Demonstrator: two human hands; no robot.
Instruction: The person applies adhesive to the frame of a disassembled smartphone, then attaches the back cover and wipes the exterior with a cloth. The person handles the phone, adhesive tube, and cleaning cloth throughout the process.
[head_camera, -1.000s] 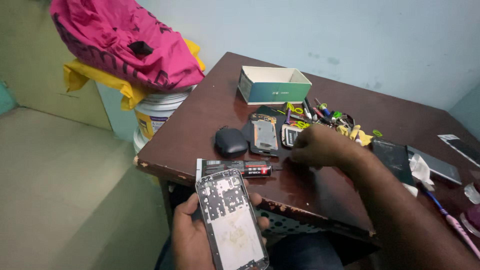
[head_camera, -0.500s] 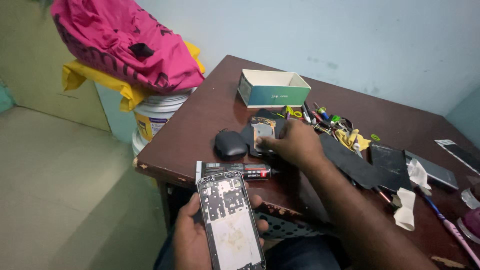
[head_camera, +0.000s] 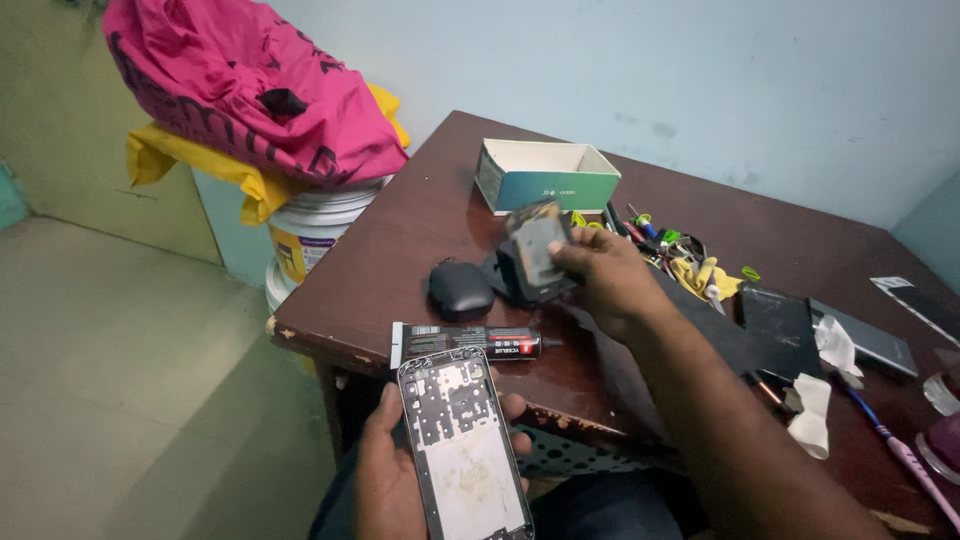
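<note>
My left hand (head_camera: 385, 470) holds an opened phone frame (head_camera: 462, 440) face up below the table edge, its bare inner plate showing. My right hand (head_camera: 605, 280) is over the brown table (head_camera: 400, 240) and grips a small dark phone part (head_camera: 537, 245), lifted and tilted above another dark part on the table. A black tube of glue (head_camera: 470, 342) lies near the front edge. A black oval case (head_camera: 460, 290) sits just left of my right hand.
An open green and white box (head_camera: 545, 175) stands at the back of the table. Coloured small tools (head_camera: 680, 255), dark phone panels (head_camera: 775, 320) and white tissue (head_camera: 820, 380) lie to the right. A white bucket (head_camera: 310, 235) under pink and yellow cloth (head_camera: 250, 100) stands left.
My right hand moved left across the table, took the small dark part and raised it off the surface. My left hand stays put with the phone frame.
</note>
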